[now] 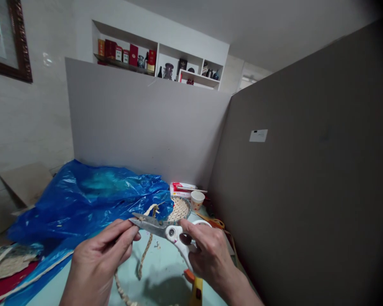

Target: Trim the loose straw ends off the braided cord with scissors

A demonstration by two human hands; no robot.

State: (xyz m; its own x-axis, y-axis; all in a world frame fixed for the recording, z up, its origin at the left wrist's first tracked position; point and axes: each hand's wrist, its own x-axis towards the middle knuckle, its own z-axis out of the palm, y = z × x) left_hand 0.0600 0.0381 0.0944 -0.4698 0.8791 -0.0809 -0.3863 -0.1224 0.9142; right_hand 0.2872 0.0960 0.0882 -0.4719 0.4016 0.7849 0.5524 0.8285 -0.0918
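Note:
My right hand (210, 250) grips a pair of scissors (175, 236) with white handles, fingers through the loops. The blades are slightly parted and point left, their tips at the fingertips of my left hand (108, 250). That hand is closed in a pinch on a pale braided straw cord; the pinched end is mostly hidden by fingers and blades. One length of the braided cord (144, 257) shows behind and below the blades, with frayed strands at its top. More braid curves out below my left hand.
A crumpled blue plastic sheet (92, 191) covers the left side of the pale table (166, 263). Behind the scissors are a round woven piece (179, 209) and a paper cup (197, 199). A yellow-handled tool (197, 291) lies near my right wrist. Grey panels (140, 123) enclose the back and right.

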